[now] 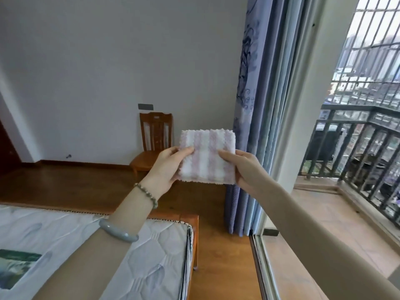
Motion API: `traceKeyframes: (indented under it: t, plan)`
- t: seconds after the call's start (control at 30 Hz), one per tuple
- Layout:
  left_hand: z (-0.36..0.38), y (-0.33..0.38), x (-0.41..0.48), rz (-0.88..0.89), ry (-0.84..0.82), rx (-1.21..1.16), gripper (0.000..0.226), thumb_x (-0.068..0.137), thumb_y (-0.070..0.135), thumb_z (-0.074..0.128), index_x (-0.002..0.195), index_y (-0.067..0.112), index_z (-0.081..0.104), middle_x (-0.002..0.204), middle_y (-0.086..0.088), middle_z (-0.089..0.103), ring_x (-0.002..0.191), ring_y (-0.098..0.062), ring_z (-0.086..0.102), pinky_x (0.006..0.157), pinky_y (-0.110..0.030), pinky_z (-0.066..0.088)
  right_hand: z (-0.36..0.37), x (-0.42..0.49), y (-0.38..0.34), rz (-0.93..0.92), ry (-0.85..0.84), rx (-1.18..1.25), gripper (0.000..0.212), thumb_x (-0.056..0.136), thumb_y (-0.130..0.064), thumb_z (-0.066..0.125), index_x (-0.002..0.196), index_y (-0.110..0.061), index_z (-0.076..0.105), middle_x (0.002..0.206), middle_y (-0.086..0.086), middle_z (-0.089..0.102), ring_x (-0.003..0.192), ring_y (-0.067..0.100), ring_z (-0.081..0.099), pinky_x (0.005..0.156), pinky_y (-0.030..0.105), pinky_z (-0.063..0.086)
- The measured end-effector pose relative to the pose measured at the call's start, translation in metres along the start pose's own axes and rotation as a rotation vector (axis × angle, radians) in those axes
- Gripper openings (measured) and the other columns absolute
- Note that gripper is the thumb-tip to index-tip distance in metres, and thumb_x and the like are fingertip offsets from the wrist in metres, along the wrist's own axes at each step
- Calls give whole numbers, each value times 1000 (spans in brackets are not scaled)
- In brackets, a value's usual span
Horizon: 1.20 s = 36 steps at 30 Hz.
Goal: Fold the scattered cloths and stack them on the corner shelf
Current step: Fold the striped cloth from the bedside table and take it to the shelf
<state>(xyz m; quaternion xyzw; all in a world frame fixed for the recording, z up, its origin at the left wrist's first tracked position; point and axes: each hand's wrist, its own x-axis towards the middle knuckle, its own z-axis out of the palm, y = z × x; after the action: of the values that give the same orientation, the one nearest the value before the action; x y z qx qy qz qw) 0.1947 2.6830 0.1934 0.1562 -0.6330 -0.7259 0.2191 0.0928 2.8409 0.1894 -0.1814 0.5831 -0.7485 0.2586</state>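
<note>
— White quilted mattress (65,234) fills the lower left. A wooden chair (154,137) stands against the far wall. Just in front of it, the person's left hand (166,167) pinches the left edge of a cloth (207,156), thumb on the front and fingers behind. The right hand (242,167) pinches the right edge the same way. A blue curtain (249,105) hangs behind, with a balcony rail (357,148) further right.

— Where is the cloth, and how far along is the job?

— The cloth, fluffy with pink and white stripes, is held up in the air between both hands and touches nothing else. It looks already folded into a small, thick square, so this piece seems ready to stack. No shelf is in view, nor any other cloths, so how many remain cannot be told. Carrying this one to the shelf is probably what is left for it.
</note>
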Motion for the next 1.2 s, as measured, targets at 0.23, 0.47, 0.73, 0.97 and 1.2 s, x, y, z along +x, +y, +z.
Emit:
traceKeyframes:
  t: [0.23, 0.47, 0.73, 0.97, 1.2]
  plan:
    - [-4, 4, 134, -28, -22, -12, 26, 89, 24, 65, 111, 10, 65, 95, -7, 74, 85, -19, 71, 65, -27, 56, -5, 127, -19, 9, 23, -6, 28, 83, -16, 72, 106, -1, 66, 104, 12, 73, 89, 24, 72, 76, 37, 60]
    - [1, -11, 252, -33, -14, -5, 25, 91, 24, 63, 111, 9, 65, 97, -7, 74, 88, -19, 71, 66, -28, 56, -28, 253, -23, 35, -43, 13, 27, 83, -15, 72, 105, 0, 66, 104, 13, 73, 92, 26, 72, 80, 40, 59]
    - [21, -38, 411, -17, 95, -10, 32, 72, 38, 77, 95, 15, 75, 107, -6, 59, 96, -25, 54, 88, -42, 42, -70, 435, -26, 65, -121, -15, 33, 79, -19, 76, 106, -2, 67, 104, 12, 73, 91, 28, 72, 76, 42, 59]
    - [45, -37, 557, 7, 218, -55, 19, 90, 25, 64, 106, 16, 67, 100, -3, 74, 92, -16, 71, 80, -32, 57, -93, 598, -53, 67, -233, -81, 42, 78, -24, 78, 111, -2, 64, 109, 10, 72, 96, 28, 70, 87, 45, 56]
    - [-1, -55, 657, -9, 364, -66, 25, 91, 29, 62, 112, 15, 63, 102, -3, 72, 91, -14, 71, 70, -24, 58, -56, 731, -30, 153, -352, -98, 43, 80, -25, 76, 115, -5, 61, 113, 9, 70, 97, 26, 70, 85, 42, 58]
